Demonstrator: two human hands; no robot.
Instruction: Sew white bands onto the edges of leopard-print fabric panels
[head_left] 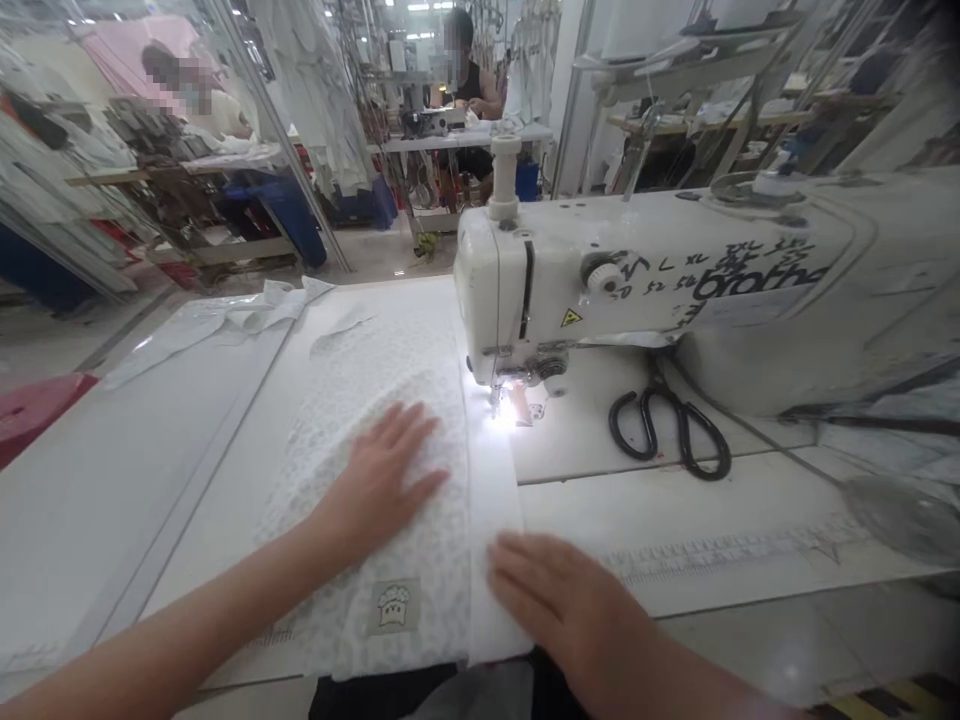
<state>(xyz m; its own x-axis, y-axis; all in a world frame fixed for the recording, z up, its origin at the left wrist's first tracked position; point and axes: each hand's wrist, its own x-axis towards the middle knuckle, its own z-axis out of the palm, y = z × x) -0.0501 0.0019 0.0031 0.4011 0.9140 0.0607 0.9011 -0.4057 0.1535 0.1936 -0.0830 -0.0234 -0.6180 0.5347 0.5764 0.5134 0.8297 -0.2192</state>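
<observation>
My left hand lies spread and flat on a pale patterned fabric piece, left of the sewing machine's needle area. Along the right edge of that fabric runs a plain white strip, which passes up to the lit presser foot. On the strip's lower right edge rests my right hand, fingers stretched out and slightly blurred. A small square patch with a cartoon face sits on the fabric near its lower edge. The white sewing machine stands beyond my hands, to the right.
Black-handled scissors lie right of the needle, partly under the machine arm. A printed ruler scale crosses the front of the table. Fabric scraps lie at the far left, and a red object beside the table. Other people work behind.
</observation>
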